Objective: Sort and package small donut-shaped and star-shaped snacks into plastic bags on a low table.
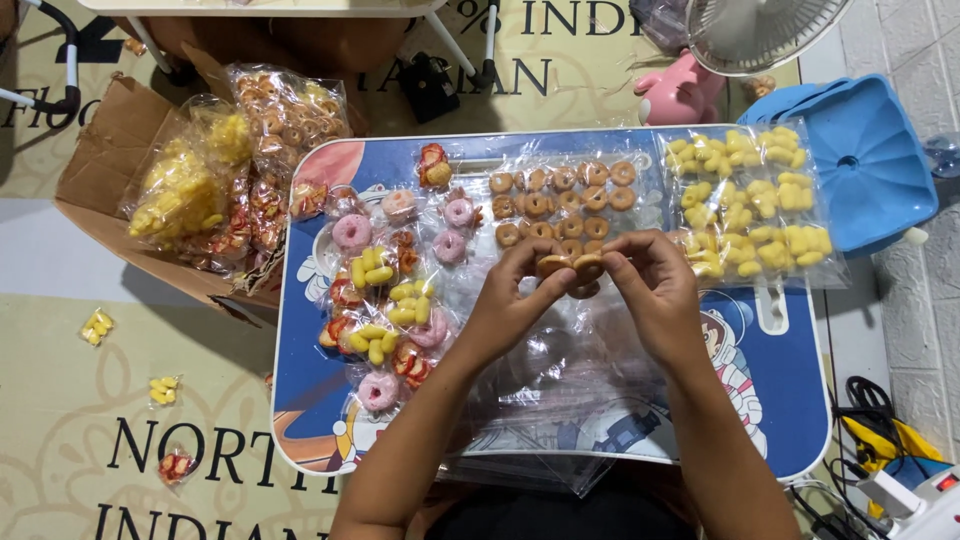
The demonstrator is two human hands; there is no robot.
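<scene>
left hand (515, 300) + right hand (650, 285) pinch brown ring snacks (570, 266) | clear bags (560, 390) beneath

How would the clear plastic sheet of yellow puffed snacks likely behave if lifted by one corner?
The clear plastic sheet of yellow puffed snacks would probably flop and sag, since the film looks thin and crinkled. It likely feels light, as the pieces look airy. Loose pieces may slide or spill, because they lie scattered.

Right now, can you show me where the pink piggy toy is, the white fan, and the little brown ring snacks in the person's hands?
Pink pig-shaped toy (680, 92), head view, on its rounded body.
White round fan (760, 30), head view, on its wire grille.
Small brown ring-shaped snacks (571, 267), head view, on the rings pinched between both hands.
</scene>
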